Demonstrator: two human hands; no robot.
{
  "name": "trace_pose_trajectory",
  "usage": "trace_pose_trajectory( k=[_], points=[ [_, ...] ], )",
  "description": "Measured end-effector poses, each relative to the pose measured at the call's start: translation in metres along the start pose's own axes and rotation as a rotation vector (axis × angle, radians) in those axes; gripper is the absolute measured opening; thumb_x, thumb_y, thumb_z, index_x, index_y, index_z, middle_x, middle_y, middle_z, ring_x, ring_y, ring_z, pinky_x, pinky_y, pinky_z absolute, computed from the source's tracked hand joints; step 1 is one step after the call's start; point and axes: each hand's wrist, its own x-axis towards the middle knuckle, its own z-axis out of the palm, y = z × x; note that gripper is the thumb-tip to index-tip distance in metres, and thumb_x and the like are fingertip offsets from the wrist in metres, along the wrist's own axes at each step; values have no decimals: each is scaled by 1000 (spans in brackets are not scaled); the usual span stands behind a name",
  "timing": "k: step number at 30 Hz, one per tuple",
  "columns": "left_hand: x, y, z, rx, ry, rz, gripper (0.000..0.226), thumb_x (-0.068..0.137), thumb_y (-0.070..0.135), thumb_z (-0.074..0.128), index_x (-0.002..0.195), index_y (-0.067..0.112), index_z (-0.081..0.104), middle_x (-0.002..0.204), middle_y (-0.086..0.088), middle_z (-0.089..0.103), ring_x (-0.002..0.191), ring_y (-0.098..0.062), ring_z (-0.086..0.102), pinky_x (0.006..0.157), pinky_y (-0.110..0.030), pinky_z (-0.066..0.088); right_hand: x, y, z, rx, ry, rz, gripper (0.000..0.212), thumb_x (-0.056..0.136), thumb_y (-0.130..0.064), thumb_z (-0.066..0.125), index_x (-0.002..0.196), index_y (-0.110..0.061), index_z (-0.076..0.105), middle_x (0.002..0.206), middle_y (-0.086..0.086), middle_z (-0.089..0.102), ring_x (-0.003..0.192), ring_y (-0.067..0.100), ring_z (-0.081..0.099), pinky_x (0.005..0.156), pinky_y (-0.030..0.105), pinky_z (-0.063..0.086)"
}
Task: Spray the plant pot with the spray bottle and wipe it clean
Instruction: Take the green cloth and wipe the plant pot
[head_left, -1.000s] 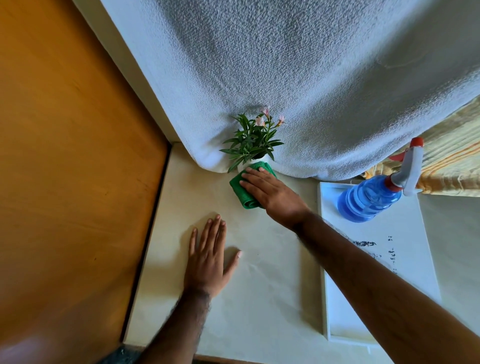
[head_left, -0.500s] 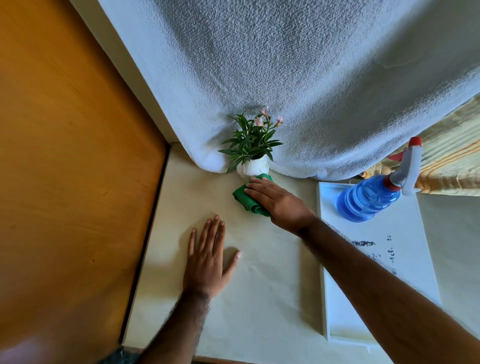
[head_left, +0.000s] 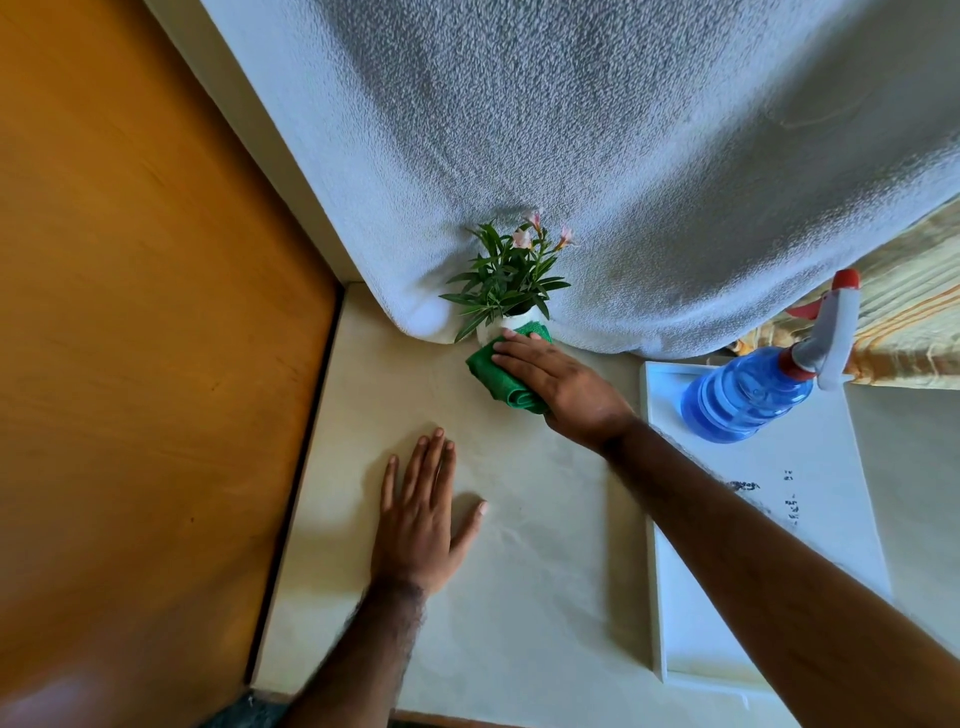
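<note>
A small white plant pot (head_left: 491, 330) with green leaves and pink flowers (head_left: 511, 275) stands at the back of the cream table, against the white textured wall. My right hand (head_left: 563, 387) presses a folded green cloth (head_left: 498, 374) against the front of the pot, hiding most of it. My left hand (head_left: 423, 512) lies flat on the table, fingers spread, holding nothing. The blue spray bottle (head_left: 748, 395) with a grey and red trigger head stands on a white tray (head_left: 810, 519) to the right.
An orange wooden panel (head_left: 135, 338) borders the table on the left. A striped yellow fabric (head_left: 914, 322) shows at the far right behind the bottle. The tray carries small dark specks (head_left: 743, 486).
My right hand slid the green cloth down off the pot, then back up against its front. The left hand and the spray bottle have stayed put.
</note>
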Motion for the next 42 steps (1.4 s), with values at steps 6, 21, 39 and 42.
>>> trace_pose_trajectory(
  k=[6,21,39,42],
  points=[
    [0,0,-1,1,-8,0,87,99,66,39,165,11,24,175,-9,23,161,-25,25,127,-59,30,-7,3,6,22,-35,13,70,73,29,62,139,5,57,148,21,55,143,38,45,119,55,34],
    [0,4,-5,-3,22,-11,87,97,63,48,163,9,30,173,-11,27,160,-26,27,126,-59,32,18,-22,6,-145,4,-239,44,110,-3,25,139,5,58,144,20,59,139,38,49,120,50,35],
    [0,1,0,8,46,2,87,97,63,51,163,10,29,173,-10,28,160,-25,27,126,-59,31,11,-8,29,262,-306,168,88,63,27,52,145,-6,54,157,12,47,146,24,42,121,31,29],
    [-1,1,1,-2,45,0,88,97,63,51,164,10,28,174,-9,27,161,-24,25,127,-59,30,15,-14,28,353,-270,267,84,66,27,51,142,-6,58,152,12,52,142,25,47,122,34,31]
  ],
)
